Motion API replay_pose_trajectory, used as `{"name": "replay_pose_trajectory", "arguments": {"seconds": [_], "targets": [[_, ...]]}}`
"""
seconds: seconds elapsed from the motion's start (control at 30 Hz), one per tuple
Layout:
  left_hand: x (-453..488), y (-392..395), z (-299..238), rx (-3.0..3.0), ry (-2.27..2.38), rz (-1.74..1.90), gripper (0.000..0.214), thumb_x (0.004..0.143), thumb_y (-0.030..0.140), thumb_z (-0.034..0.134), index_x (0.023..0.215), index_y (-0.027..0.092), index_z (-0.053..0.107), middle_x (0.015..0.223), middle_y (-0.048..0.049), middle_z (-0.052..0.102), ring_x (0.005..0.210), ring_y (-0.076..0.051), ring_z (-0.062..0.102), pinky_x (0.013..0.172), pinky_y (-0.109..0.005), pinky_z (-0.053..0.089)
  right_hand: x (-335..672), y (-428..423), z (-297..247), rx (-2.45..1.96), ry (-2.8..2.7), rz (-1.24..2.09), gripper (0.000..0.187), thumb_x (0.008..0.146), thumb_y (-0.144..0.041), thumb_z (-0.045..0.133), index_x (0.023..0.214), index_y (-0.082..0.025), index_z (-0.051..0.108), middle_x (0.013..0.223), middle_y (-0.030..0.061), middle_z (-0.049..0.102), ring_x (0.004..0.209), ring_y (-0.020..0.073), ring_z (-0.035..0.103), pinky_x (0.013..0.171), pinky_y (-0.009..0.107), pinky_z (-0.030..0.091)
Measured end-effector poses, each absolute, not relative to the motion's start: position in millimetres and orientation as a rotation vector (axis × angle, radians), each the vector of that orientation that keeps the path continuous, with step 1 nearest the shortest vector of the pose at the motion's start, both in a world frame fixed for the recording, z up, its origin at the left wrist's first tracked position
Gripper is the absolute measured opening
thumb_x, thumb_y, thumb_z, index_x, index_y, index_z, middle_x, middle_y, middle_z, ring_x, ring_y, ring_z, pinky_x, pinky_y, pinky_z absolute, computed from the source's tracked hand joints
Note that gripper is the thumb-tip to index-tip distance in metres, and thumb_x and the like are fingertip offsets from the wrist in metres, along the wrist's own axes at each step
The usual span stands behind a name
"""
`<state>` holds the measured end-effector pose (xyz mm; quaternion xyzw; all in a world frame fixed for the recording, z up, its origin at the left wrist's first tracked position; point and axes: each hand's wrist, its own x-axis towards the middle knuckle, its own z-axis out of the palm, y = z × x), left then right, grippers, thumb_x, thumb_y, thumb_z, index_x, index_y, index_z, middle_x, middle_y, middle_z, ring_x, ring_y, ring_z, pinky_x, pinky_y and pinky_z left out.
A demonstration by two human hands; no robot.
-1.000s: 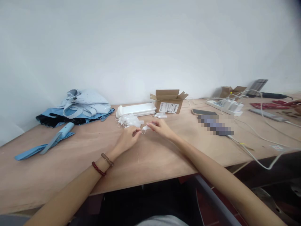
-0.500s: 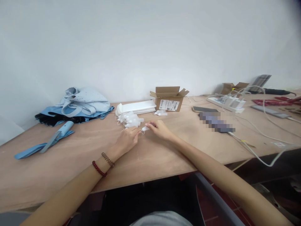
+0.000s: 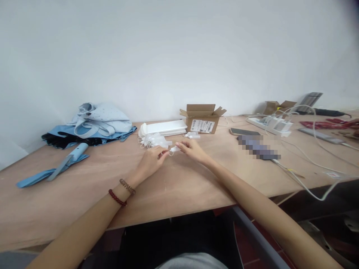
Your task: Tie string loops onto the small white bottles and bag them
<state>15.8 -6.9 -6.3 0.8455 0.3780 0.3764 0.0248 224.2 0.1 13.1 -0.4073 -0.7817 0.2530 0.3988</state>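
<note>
My right hand (image 3: 193, 150) pinches a small translucent white squeeze bottle (image 3: 174, 149) between thumb and fingertips, just above the table. A thin loop hangs from the bottle's left end. My left hand (image 3: 151, 161), with a red bead bracelet and a brown coiled band on its wrist, has thumb and forefinger pressed together beside that end; whatever they pinch is too small to make out. Right behind my left hand lies a pile of similar small bottles (image 3: 157, 140) with loops. A few more bottles (image 3: 193, 135) lie in front of the cardboard box (image 3: 202, 125).
White flat boxes (image 3: 165, 127) lie behind the pile. At the left are a blue umbrella (image 3: 77, 151) and a pale cloth bag (image 3: 103, 119). Phones (image 3: 244, 131), white cables and a power strip (image 3: 270, 125) occupy the right. Another person's hand (image 3: 352, 123) shows at the right edge.
My left fingertips have shifted slightly up and right, with the forefinger lifted more. The bottle in my right hand has moved a little up and right. Another person's hand has appeared at the right edge.
</note>
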Motion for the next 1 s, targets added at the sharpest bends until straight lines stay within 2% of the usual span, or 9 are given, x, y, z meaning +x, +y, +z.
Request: {"name": "replay_pose_trajectory", "arguments": {"seconds": [0.2, 0.37, 0.5, 0.6, 0.67, 0.83, 1.0], "targets": [[17.6, -9.8, -5.3, 2.598, 1.151, 1.186, 0.016, 0.089, 0.020, 0.052, 0.084, 0.017, 0.067, 0.080, -0.0045, 0.069, 0.069, -0.015, 0.060, 0.066, -0.028, 0.045, 222.4, -0.4, 10.5, -1.045, -1.986, 0.670, 0.047, 0.089, -0.056, 0.042, 0.061, -0.018, 0.046, 0.056, -0.0045, 0.037, 0.055, 0.0098, 0.034, 0.055, 0.025, 0.024], [15.0, -7.2, 0.4, 2.554, 1.187, 1.230, 0.020, 0.089, 0.024, 0.050, 0.082, 0.018, 0.067, 0.077, -0.0039, 0.068, 0.068, -0.015, 0.058, 0.065, -0.028, 0.044, 231.4, 15.9, 6.0, -1.071, -1.964, 0.565, 0.042, 0.089, -0.053, 0.045, 0.070, -0.017, 0.054, 0.060, -0.0025, 0.051, 0.058, 0.0112, 0.045, 0.058, 0.025, 0.032], [3.0, 4.4, 7.9, 2.437, 1.344, 1.387, 0.021, 0.088, 0.029, 0.051, 0.082, 0.016, 0.067, 0.080, -0.0054, 0.070, 0.071, -0.016, 0.059, 0.066, -0.028, 0.044, 256.1, 35.6, 0.0, -1.276, -1.948, 0.245, 0.029, 0.091, -0.042, 0.048, 0.094, -0.016, 0.061, 0.087, 0.0067, 0.066, 0.079, 0.0176, 0.057, 0.072, 0.027, 0.040], [-11.6, 18.5, 9.0, 2.320, 1.514, 1.502, 0.023, 0.086, 0.030, 0.050, 0.082, 0.015, 0.068, 0.082, -0.0067, 0.070, 0.074, -0.018, 0.060, 0.068, -0.029, 0.044, 275.9, 46.4, -5.5, -1.460, -2.003, -0.018, 0.029, 0.091, -0.031, 0.048, 0.112, -0.014, 0.058, 0.111, 0.0143, 0.064, 0.104, 0.0256, 0.053, 0.087, 0.034, 0.040], [-21.2, 28.1, 6.1, 2.253, 1.623, 1.489, 0.025, 0.086, 0.031, 0.049, 0.084, 0.015, 0.068, 0.085, -0.0071, 0.071, 0.076, -0.019, 0.060, 0.071, -0.030, 0.045, 285.0, 52.5, -10.1, -1.549, -2.046, -0.125, 0.036, 0.090, -0.027, 0.048, 0.121, -0.010, 0.054, 0.120, 0.0171, 0.060, 0.113, 0.0294, 0.048, 0.093, 0.037, 0.038], [-31.9, 41.2, -3.7, 2.141, 1.754, 1.418, 0.030, 0.085, 0.029, 0.048, 0.102, 0.013, 0.066, 0.099, -0.0107, 0.069, 0.079, -0.020, 0.060, 0.075, -0.032, 0.047, 290.2, 65.0, -23.4, -1.600, -2.191, -0.156, 0.039, 0.090, -0.026, 0.049, 0.125, -0.009, 0.051, 0.127, 0.0188, 0.055, 0.116, 0.0290, 0.048, 0.098, 0.038, 0.036], [-21.1, 30.2, 1.5, 2.219, 1.690, 1.493, 0.026, 0.085, 0.025, 0.048, 0.102, 0.014, 0.064, 0.093, -0.0093, 0.067, 0.080, -0.020, 0.060, 0.078, -0.034, 0.048, 286.5, 67.1, -27.9, -1.671, -2.240, -0.147, 0.034, 0.090, -0.028, 0.048, 0.119, -0.011, 0.055, 0.125, 0.0190, 0.054, 0.114, 0.0301, 0.048, 0.095, 0.040, 0.037]]}}
